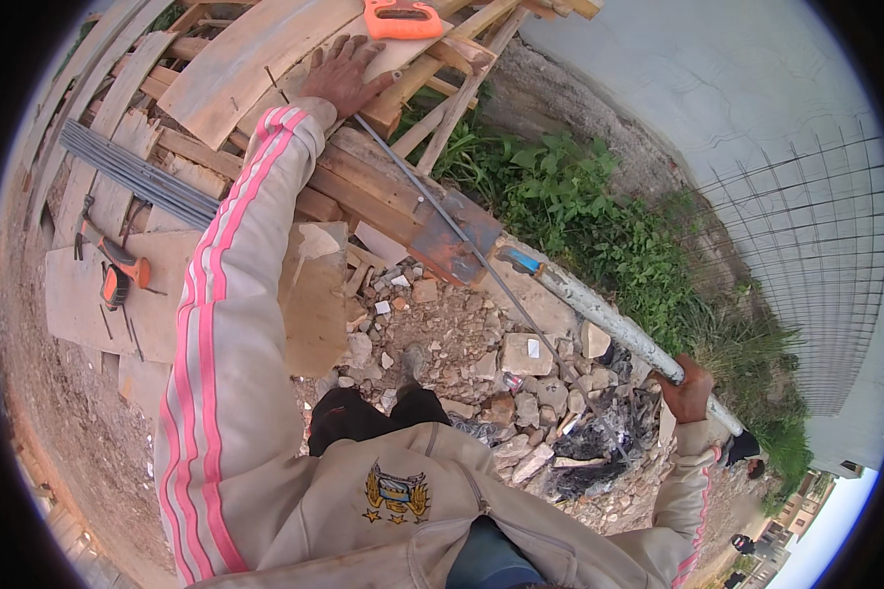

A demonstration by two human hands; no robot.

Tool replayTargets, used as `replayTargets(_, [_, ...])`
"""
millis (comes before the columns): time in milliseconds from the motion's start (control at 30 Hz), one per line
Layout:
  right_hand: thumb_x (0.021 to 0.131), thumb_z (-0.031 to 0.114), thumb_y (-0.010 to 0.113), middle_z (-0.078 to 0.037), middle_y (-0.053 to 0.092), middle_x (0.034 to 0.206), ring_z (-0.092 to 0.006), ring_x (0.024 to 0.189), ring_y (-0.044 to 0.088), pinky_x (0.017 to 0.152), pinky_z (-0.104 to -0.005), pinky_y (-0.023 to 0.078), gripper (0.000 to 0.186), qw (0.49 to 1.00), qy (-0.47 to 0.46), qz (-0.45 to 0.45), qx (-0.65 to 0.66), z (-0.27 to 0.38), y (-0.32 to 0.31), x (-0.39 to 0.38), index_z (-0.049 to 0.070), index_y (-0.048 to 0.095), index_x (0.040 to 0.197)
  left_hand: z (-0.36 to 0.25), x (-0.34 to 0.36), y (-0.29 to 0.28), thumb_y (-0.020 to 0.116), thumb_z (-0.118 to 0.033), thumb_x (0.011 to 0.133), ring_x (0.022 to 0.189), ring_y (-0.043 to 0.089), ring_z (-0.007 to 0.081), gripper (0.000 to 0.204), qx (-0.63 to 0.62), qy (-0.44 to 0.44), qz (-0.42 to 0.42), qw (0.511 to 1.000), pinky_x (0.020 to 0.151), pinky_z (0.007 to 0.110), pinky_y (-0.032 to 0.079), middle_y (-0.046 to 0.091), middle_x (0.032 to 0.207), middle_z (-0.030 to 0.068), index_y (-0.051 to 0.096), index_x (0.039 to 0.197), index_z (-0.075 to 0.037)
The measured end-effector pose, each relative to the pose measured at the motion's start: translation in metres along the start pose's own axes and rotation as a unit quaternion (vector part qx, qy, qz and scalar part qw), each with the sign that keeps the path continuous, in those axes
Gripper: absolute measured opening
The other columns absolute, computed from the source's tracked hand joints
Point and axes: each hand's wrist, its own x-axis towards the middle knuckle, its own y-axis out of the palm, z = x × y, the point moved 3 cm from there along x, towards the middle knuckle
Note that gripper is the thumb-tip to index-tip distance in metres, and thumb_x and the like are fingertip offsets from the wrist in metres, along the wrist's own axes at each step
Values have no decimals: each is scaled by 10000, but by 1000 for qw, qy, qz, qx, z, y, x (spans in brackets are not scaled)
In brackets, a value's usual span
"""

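Outdoors, on rubble and dirt, the left hand (342,74) lies flat, fingers spread, on a stack of wooden planks (236,69) at upper centre. The right hand (688,390), lower right, is clenched around a pale pipe (609,319) slanting toward centre, beside a thin steel rod (442,221).

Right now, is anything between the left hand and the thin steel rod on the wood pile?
Nothing visible. The left hand rests flat on the wood pile right at the upper end of the thin steel rod. The right hand grips the pale pipe lower down.
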Motion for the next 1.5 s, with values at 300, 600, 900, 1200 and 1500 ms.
replayTargets(300, [654, 218, 869, -170, 684, 755, -404, 713, 670, 643, -486, 516, 298, 988, -146, 49, 3, -37, 51, 113, 71, 689, 841, 0, -1, -5, 396, -714, 984, 1489, 333, 335, 746, 5, -17, -31, 999, 1235, 565, 219, 415, 1565, 104, 461, 1503, -182])
replayTargets(600, [651, 111, 796, -158, 700, 872, -395, 840, 670, 753, -496, 524, 280, 967, -245, 69, -26, -32, 62, 229, 72, 665, 896, 25, 6, 9, 393, -700, 993, 1426, 425, 320, 707, -44, -17, -38, 998, 1161, 578, 295, 519, 1482, 107, 522, 1432, -161])
replayTargets(900, [672, 44, 745, -178, 673, 888, -424, 883, 643, 770, -515, 502, 336, 949, -308, 55, -42, -27, 82, 291, 75, 613, 979, -10, 2, -21, 551, -474, 990, 1289, 482, 335, 448, -74, -19, -54, 996, 1092, 498, 359, 557, 1282, 146, 570, 1206, -82])
replayTargets(1200, [679, 95, 715, -191, 640, 803, -454, 818, 627, 720, -525, 497, 230, 965, -257, 44, -20, -30, 87, 259, 57, 580, 862, -11, 0, -19, 507, -496, 1006, 1308, 474, 331, 473, -15, -21, -47, 999, 1091, 544, 347, 560, 1311, 135, 574, 1247, -94])
replayTargets(1500, [653, 90, 740, -174, 684, 859, -427, 875, 653, 755, -521, 505, 281, 979, -203, -12, -31, -36, 65, 217, 74, 617, 905, -17, 3, -18, 498, -574, 1004, 1303, 502, 328, 558, -13, -49, -35, 998, 1113, 564, 343, 591, 1313, 118, 577, 1306, -111])
